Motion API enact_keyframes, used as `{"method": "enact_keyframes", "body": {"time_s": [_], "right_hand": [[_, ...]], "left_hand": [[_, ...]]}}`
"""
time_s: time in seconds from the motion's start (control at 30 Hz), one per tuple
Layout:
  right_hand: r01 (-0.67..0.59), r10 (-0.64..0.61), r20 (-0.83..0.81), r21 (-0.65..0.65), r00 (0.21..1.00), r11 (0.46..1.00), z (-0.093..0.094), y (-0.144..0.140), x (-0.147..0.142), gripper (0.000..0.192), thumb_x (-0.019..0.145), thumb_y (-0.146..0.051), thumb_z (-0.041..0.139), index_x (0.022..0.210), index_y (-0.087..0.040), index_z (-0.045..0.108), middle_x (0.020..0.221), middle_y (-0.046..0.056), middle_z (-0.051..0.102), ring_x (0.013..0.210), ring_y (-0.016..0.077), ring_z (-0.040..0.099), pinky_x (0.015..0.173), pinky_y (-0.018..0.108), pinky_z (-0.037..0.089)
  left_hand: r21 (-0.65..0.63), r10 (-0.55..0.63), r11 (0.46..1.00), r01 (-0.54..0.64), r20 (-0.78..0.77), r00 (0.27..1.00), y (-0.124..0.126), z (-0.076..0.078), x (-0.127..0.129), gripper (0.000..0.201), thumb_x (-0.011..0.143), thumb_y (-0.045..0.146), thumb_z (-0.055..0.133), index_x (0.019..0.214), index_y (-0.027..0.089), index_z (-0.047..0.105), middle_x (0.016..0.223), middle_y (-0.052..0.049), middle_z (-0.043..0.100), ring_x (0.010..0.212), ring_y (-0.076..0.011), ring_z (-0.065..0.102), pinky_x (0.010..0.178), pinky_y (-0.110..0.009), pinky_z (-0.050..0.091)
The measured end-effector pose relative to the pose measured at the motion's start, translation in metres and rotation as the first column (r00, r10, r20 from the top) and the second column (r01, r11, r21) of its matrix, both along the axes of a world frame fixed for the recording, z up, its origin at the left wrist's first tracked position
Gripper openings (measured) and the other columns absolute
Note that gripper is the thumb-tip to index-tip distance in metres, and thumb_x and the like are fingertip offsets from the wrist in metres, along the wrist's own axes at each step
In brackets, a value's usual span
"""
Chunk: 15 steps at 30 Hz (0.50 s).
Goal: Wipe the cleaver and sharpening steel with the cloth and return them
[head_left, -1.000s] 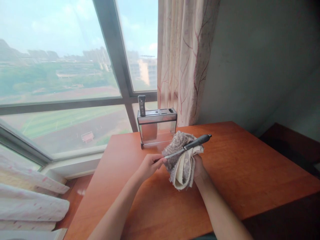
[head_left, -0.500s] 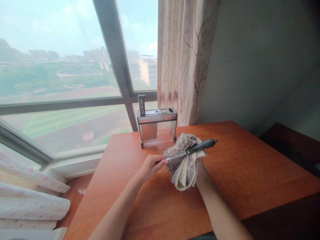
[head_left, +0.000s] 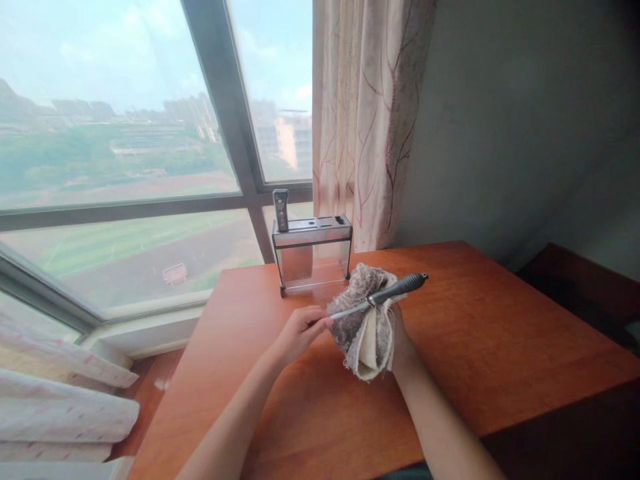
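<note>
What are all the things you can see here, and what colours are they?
Sharpening rod: one, silver with black handle, lying across the cloth.
Cloth: one, grey-brown and cream, bunched above the table.
Knife holder: one, shiny metal, back of the table by the window.
Handle: one, grey-black, sticking up from the holder's left end.
Table: one, orange-brown wood.
Curtain: one, cream with reddish branches, beside the window.
Window: one, grey frame, left.
Left hand: pinching the rod's tip.
Right hand: mostly hidden behind the cloth, holding it.

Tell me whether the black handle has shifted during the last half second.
Yes. The black handle has drawn back left, toward the metal knife holder.
</note>
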State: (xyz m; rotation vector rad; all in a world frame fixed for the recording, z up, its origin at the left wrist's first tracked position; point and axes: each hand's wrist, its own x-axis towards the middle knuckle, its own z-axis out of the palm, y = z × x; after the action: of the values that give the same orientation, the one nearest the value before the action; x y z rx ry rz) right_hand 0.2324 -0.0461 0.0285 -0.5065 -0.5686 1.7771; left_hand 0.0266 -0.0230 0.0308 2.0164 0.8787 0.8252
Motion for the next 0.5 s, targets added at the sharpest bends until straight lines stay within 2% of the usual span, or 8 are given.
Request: {"method": "enact_keyframes", "body": {"time_s": [0.1, 0.17, 0.27, 0.37, 0.5], "right_hand": [[-0.075, 0.073, -0.043, -0.035, 0.996, 0.997, -0.007, 0.003, 0.003, 0.051, 0.064, -0.057, 0.069, 0.096, -0.017, 0.069, 0.096, 0.010, 0.073, 0.096, 0.0310, 0.066, 0.090, 0.047, 0.051], [-0.040, 0.038, -0.030, -0.064, 0.999, 0.997, -0.012, 0.007, 0.003, 0.041, 0.062, -0.048, 0.073, 0.090, -0.018, 0.070, 0.087, 0.006, 0.074, 0.090, 0.0280, 0.068, 0.088, 0.042, 0.052], [0.049, -0.047, 0.017, -0.129, 0.999, 0.990, -0.019, 0.014, 0.000, 0.028, 0.068, -0.042, 0.070, 0.084, -0.020, 0.069, 0.075, 0.002, 0.073, 0.077, 0.0228, 0.068, 0.084, 0.038, 0.053], [0.016, -0.013, 0.017, -0.168, 1.000, 0.986, -0.018, 0.016, -0.002, 0.031, 0.075, -0.049, 0.062, 0.089, -0.021, 0.069, 0.077, 0.002, 0.072, 0.075, 0.0232, 0.067, 0.079, 0.040, 0.054], [-0.070, 0.071, 0.004, -0.165, 0.997, 0.984, -0.011, 0.011, -0.003, 0.043, 0.075, -0.061, 0.056, 0.091, -0.023, 0.069, 0.083, 0.005, 0.074, 0.076, 0.0271, 0.068, 0.075, 0.045, 0.055]], "left_hand": [[-0.017, 0.050, 0.999, -0.049, 0.062, 0.997, -0.001, 0.001, 0.003, 0.039, 0.091, 0.042, 0.049, 0.071, 0.012, 0.064, 0.063, 0.000, 0.050, 0.062, -0.0115, 0.044, 0.059, -0.023, 0.033], [-0.053, 0.110, 0.993, -0.106, 0.092, 0.990, -0.001, -0.001, 0.006, 0.039, 0.089, 0.043, 0.051, 0.069, 0.012, 0.062, 0.061, 0.001, 0.049, 0.061, -0.0112, 0.043, 0.057, -0.022, 0.032], [-0.068, 0.186, 0.981, -0.180, 0.093, 0.978, -0.002, -0.007, 0.009, 0.038, 0.087, 0.044, 0.054, 0.068, 0.012, 0.061, 0.060, 0.001, 0.049, 0.059, -0.0108, 0.041, 0.055, -0.022, 0.031], [-0.092, 0.235, 0.970, -0.225, 0.120, 0.964, -0.003, -0.010, 0.011, 0.032, 0.085, 0.043, 0.058, 0.077, 0.013, 0.061, 0.058, 0.003, 0.047, 0.055, -0.0094, 0.039, 0.052, -0.021, 0.029], [-0.127, 0.227, 0.970, -0.209, 0.143, 0.963, -0.004, -0.009, 0.009, 0.034, 0.084, 0.045, 0.058, 0.071, 0.014, 0.055, 0.054, 0.005, 0.043, 0.051, -0.0081, 0.036, 0.048, -0.020, 0.026]]}}
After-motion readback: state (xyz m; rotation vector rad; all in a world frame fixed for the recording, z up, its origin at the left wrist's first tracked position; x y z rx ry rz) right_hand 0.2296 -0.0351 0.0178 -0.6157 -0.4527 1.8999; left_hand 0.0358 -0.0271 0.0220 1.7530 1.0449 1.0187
